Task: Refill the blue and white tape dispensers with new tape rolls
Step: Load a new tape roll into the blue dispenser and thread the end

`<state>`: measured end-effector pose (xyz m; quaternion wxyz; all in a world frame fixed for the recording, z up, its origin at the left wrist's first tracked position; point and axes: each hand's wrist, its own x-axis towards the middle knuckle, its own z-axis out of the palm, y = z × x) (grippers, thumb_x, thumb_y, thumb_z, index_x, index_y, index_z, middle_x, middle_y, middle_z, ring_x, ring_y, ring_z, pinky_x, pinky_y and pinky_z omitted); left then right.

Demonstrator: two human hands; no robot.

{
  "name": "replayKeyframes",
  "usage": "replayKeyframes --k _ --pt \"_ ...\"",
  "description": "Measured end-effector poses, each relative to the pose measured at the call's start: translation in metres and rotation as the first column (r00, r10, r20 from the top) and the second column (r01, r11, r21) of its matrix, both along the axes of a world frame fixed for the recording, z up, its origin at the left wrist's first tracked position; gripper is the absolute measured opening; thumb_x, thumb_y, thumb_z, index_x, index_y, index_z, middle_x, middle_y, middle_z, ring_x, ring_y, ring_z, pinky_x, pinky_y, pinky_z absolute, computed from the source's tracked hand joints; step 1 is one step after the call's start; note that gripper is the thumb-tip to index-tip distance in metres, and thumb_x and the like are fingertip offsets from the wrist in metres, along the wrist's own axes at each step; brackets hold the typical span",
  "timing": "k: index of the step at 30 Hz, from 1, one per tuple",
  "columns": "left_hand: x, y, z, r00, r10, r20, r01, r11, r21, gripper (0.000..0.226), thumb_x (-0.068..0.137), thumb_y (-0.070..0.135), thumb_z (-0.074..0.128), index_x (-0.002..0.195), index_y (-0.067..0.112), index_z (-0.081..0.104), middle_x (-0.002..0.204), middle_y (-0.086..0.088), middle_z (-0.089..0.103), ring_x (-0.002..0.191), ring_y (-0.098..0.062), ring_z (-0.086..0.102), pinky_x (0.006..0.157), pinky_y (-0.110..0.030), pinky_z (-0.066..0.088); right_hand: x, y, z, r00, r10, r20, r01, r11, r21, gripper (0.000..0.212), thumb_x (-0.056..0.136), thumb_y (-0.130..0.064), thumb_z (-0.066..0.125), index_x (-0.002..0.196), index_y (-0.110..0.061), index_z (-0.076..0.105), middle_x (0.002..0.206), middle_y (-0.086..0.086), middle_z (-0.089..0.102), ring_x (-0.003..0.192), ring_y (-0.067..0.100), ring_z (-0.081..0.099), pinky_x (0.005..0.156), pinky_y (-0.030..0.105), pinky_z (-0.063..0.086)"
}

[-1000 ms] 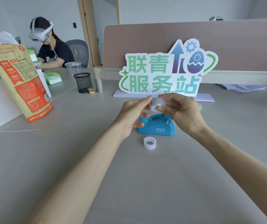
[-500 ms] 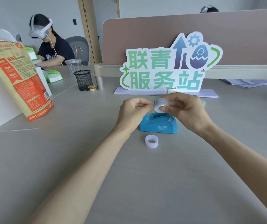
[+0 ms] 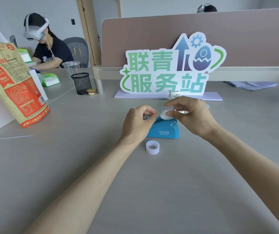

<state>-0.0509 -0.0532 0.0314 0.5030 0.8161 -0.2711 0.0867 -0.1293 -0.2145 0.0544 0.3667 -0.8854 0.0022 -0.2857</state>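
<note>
A blue tape dispenser [image 3: 164, 131] stands on the grey desk in the middle of the head view. Just above it my right hand [image 3: 188, 115] holds a clear tape roll [image 3: 165, 113] between thumb and fingers. My left hand [image 3: 137, 122] is beside it on the left, fingers pinched close to the roll's edge; whether it grips the tape's loose end is too small to tell. A white empty core ring [image 3: 152, 147] lies on the desk in front of the dispenser. Part of a white dispenser [image 3: 174, 94] shows behind my right hand.
A green and white sign [image 3: 169, 68] on a lilac base stands behind the dispensers. A brown and red bag [image 3: 12, 85] leans at the left. A black mesh cup [image 3: 81, 83] and a clear cup [image 3: 71, 66] stand farther back. A person with a headset [image 3: 46, 46] sits far left.
Both hands have drifted slightly right and down with the roll, closer to the blue dispenser. My left hand has drawn a little away from the roll.
</note>
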Motion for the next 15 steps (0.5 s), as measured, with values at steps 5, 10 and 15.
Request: replayKeyframes --k 5,10,15 --pt "0.0032 0.0011 -0.0005 1.0 0.007 -0.022 -0.007 1.0 -0.009 0.007 0.085 0.018 0.065 0.088 0.02 0.071 0.078 0.015 0.065 0.069 0.01 0.055 0.057 -0.006 0.036 0.0027 -0.0023 -0.0016 0.999 0.022 -0.03 -0.022 1.0 -0.003 0.02 0.082 -0.016 0.076 0.1 -0.022 0.073 0.097 -0.001 0.074 0.094 0.016 0.068 0.086 0.027 0.054" --pt "0.0072 0.0042 0.002 0.998 0.006 -0.069 -0.008 1.0 -0.029 0.006 0.083 0.017 0.065 0.086 0.019 0.069 0.077 0.014 0.064 0.066 0.004 0.055 0.055 -0.003 0.035 0.0019 -0.0075 -0.002 0.998 0.023 -0.062 -0.025 0.999 -0.042 0.021 0.082 -0.017 0.075 0.102 -0.021 0.074 0.097 -0.007 0.072 0.092 0.014 0.068 0.082 0.017 0.051" --pt "0.0068 0.0038 0.0002 0.998 0.0 -0.061 -0.001 1.0 -0.017 0.006 0.084 0.018 0.064 0.087 0.018 0.069 0.077 0.015 0.063 0.058 0.013 0.05 0.054 -0.004 0.035 0.0002 -0.0075 -0.0004 0.997 0.041 -0.07 -0.043 0.998 -0.039 0.021 0.084 -0.016 0.073 0.103 -0.022 0.074 0.099 -0.009 0.072 0.094 0.012 0.068 0.083 0.013 0.051"
